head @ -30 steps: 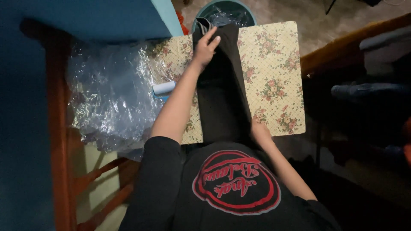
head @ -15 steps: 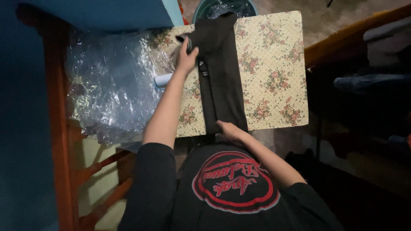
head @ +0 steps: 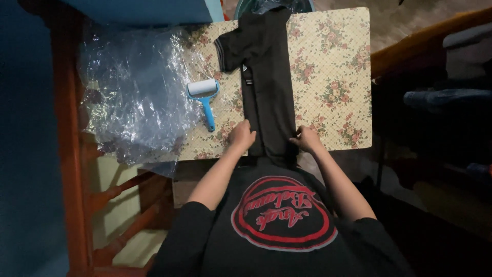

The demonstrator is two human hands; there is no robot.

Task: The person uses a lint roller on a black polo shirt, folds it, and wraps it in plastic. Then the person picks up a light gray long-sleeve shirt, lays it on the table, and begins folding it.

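Left grip [head: 241, 137], right grip [head: 306, 139] pinched.

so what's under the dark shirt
The shirt lies folded lengthwise on a floral board, with the left hand and right hand at its near edges. Anything between shirt and board is covered.

A blue-handled lint roller [head: 203, 100] lies beside crumpled clear plastic wrap [head: 134, 92] at upper left, on a floral-covered table [head: 335, 77].
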